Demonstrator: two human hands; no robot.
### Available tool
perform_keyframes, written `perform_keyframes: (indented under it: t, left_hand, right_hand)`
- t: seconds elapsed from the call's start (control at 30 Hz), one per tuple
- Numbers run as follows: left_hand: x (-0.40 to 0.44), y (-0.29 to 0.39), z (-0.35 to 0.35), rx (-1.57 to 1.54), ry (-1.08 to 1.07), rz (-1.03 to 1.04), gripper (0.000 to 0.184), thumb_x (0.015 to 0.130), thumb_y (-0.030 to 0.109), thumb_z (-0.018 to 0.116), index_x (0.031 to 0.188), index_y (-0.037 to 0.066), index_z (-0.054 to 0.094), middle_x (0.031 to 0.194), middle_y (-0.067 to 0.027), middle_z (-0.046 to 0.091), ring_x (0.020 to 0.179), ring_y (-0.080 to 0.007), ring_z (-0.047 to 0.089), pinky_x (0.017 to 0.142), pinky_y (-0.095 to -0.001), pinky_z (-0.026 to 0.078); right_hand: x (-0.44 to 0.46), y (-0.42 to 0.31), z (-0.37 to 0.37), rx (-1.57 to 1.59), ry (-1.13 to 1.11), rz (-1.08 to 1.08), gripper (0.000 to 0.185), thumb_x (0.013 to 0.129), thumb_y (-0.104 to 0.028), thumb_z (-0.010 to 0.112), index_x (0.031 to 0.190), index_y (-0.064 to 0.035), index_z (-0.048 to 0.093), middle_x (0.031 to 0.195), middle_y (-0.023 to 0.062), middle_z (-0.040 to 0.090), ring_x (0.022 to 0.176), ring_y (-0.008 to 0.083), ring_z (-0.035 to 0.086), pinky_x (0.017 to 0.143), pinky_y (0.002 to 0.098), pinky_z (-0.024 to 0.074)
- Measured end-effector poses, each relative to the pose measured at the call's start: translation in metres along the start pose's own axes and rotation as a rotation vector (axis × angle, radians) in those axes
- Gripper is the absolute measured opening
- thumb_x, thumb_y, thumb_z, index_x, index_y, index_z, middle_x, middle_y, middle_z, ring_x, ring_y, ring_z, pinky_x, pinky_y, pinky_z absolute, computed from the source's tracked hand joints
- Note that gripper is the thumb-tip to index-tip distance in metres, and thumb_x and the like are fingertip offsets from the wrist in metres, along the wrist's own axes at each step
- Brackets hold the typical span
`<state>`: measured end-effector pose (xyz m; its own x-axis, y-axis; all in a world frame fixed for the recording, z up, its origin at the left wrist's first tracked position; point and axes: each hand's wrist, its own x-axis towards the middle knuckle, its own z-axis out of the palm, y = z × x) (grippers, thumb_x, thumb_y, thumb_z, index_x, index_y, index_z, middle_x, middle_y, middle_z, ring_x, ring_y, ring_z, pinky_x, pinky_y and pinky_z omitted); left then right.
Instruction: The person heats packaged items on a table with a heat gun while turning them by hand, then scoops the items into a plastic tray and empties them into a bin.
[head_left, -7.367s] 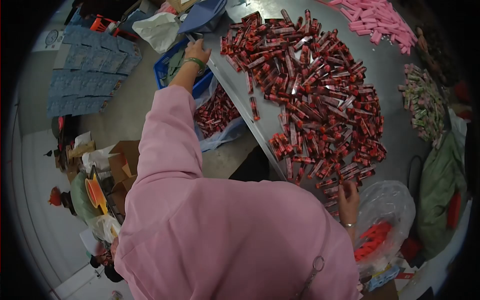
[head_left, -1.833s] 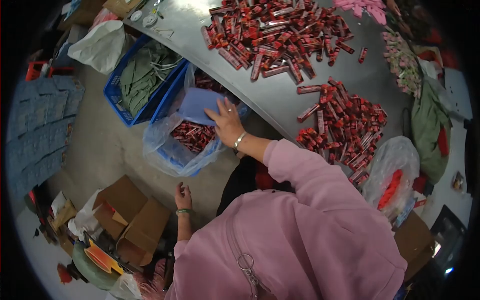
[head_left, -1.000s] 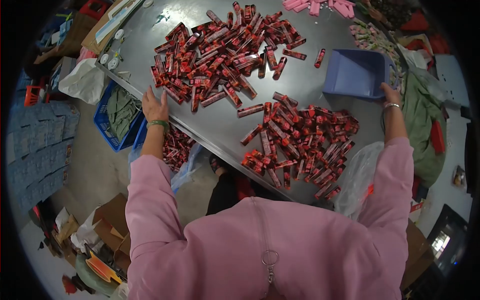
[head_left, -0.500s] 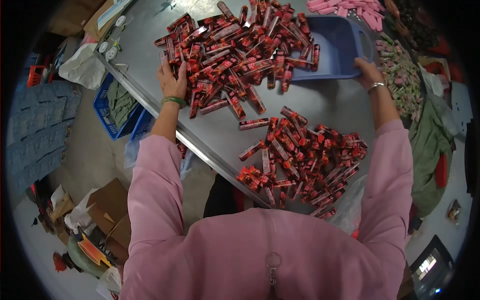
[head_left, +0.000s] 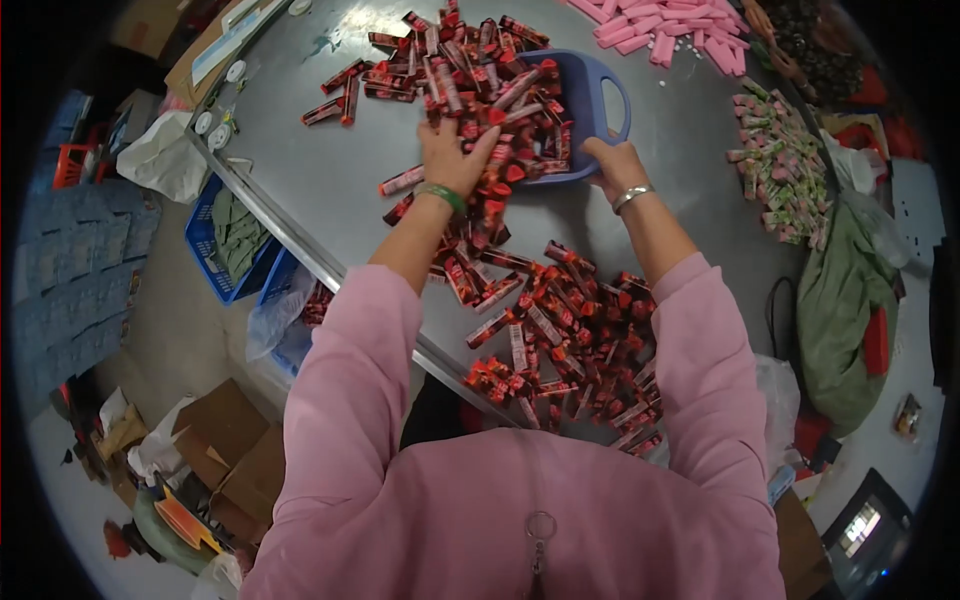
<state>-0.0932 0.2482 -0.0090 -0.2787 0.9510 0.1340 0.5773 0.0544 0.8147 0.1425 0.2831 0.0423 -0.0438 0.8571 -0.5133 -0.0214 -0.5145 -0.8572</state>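
My right hand is closed on the near corner of a blue plastic basin, by its handle. The basin lies tilted, its mouth facing left, and many slim red-and-black packets fill it and spill out at its mouth. Against these packets rests my left hand, thumb spread away from the fingers; its fingertips are partly hidden among them. A second heap of the same packets lies nearer my body. A few loose ones lie at the far left.
Pink sticks lie at the back of the metal table. Green-and-pink packets form a pile at right, near a green cloth. The table's raised edge runs along the left, with blue crates below it.
My left hand has swept right across the far heap, carrying packets toward and into the basin. The basin and my right hand have shifted left. Bare metal now shows where packets lay.
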Motion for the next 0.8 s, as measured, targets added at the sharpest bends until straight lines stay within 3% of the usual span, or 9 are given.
perform_keyframes:
  t: [0.13, 0.27, 0.47, 0.5, 0.57, 0.67, 0.73, 0.8]
  left_hand:
    - [-0.005, 0.034, 0.008, 0.063, -0.054, -0.030, 0.071, 0.075, 0.054, 0.067, 0.125, 0.005, 0.053, 0.138, -0.0371, 0.026, 0.129, -0.0502, 0.029, 0.108, -0.0456, 0.029]
    - [-0.013, 0.049, 0.000, 0.043, -0.061, 0.084, 0.068, 0.075, 0.053, 0.068, 0.128, 0.013, 0.055, 0.139, -0.0358, 0.029, 0.129, -0.0474, 0.032, 0.108, -0.0458, 0.029]
    - [-0.032, 0.064, -0.042, -0.045, 0.046, 0.219, 0.049, 0.085, 0.035, 0.065, 0.124, 0.008, 0.056, 0.136, -0.0239, 0.040, 0.127, -0.0389, 0.039, 0.104, -0.0419, 0.034]
    - [-0.037, 0.063, -0.054, -0.095, 0.077, 0.215, 0.050, 0.085, 0.034, 0.066, 0.122, 0.003, 0.055, 0.134, -0.0277, 0.041, 0.125, -0.0413, 0.039, 0.104, -0.0437, 0.034]
    - [-0.049, 0.049, -0.079, -0.164, 0.131, 0.141, 0.045, 0.086, 0.031, 0.065, 0.121, 0.004, 0.055, 0.131, -0.0255, 0.044, 0.122, -0.0388, 0.043, 0.102, -0.0417, 0.036]
    - [-0.072, 0.008, -0.128, -0.032, 0.176, 0.114, 0.039, 0.090, 0.025, 0.061, 0.122, 0.004, 0.053, 0.125, -0.0190, 0.050, 0.116, -0.0350, 0.049, 0.096, -0.0386, 0.041]
    - [-0.101, -0.023, -0.154, -0.112, 0.259, -0.023, 0.039, 0.091, 0.023, 0.060, 0.122, 0.002, 0.053, 0.121, -0.0149, 0.053, 0.114, -0.0298, 0.052, 0.093, -0.0376, 0.044]
    - [-0.136, -0.050, -0.183, -0.068, 0.280, -0.197, 0.040, 0.091, 0.023, 0.060, 0.123, 0.001, 0.052, 0.121, -0.0145, 0.052, 0.109, -0.0242, 0.055, 0.090, -0.0357, 0.046]
  right_hand:
    - [-0.006, 0.001, -0.003, 0.042, 0.020, 0.012, 0.025, 0.075, -0.009, 0.062, 0.099, -0.0047, 0.057, 0.083, 0.0034, 0.060, 0.075, 0.0165, 0.060, 0.071, 0.0384, 0.0555]
    - [-0.007, 0.016, -0.017, 0.147, -0.025, 0.038, 0.025, 0.076, -0.008, 0.061, 0.100, -0.0044, 0.056, 0.085, 0.0043, 0.059, 0.076, 0.0179, 0.061, 0.073, 0.0410, 0.0560]
    - [-0.032, 0.034, -0.029, 0.287, 0.016, 0.118, 0.022, 0.077, -0.006, 0.062, 0.098, -0.0024, 0.057, 0.090, 0.0084, 0.062, 0.083, 0.0227, 0.064, 0.075, 0.0443, 0.0565]
    - [-0.034, 0.040, -0.033, 0.316, 0.024, 0.139, 0.022, 0.077, -0.006, 0.063, 0.098, -0.0011, 0.057, 0.092, 0.0092, 0.062, 0.084, 0.0239, 0.064, 0.076, 0.0455, 0.0562]
    - [-0.043, 0.041, -0.034, 0.338, 0.022, 0.163, 0.023, 0.078, -0.005, 0.064, 0.099, 0.0002, 0.056, 0.094, 0.0100, 0.063, 0.086, 0.0251, 0.065, 0.077, 0.0467, 0.0559]
    - [-0.061, 0.038, -0.034, 0.378, 0.029, 0.148, 0.021, 0.079, -0.005, 0.065, 0.097, 0.0003, 0.056, 0.095, 0.0111, 0.062, 0.089, 0.0260, 0.064, 0.081, 0.0483, 0.0543]
    - [-0.066, 0.039, -0.040, 0.401, 0.022, 0.134, 0.022, 0.076, -0.003, 0.064, 0.097, -0.0026, 0.058, 0.091, 0.0080, 0.063, 0.081, 0.0235, 0.065, 0.076, 0.0467, 0.0564]
    - [-0.079, 0.032, -0.040, 0.415, 0.013, 0.118, 0.022, 0.076, -0.002, 0.063, 0.097, -0.0026, 0.058, 0.092, 0.0073, 0.063, 0.083, 0.0232, 0.064, 0.077, 0.0464, 0.0560]
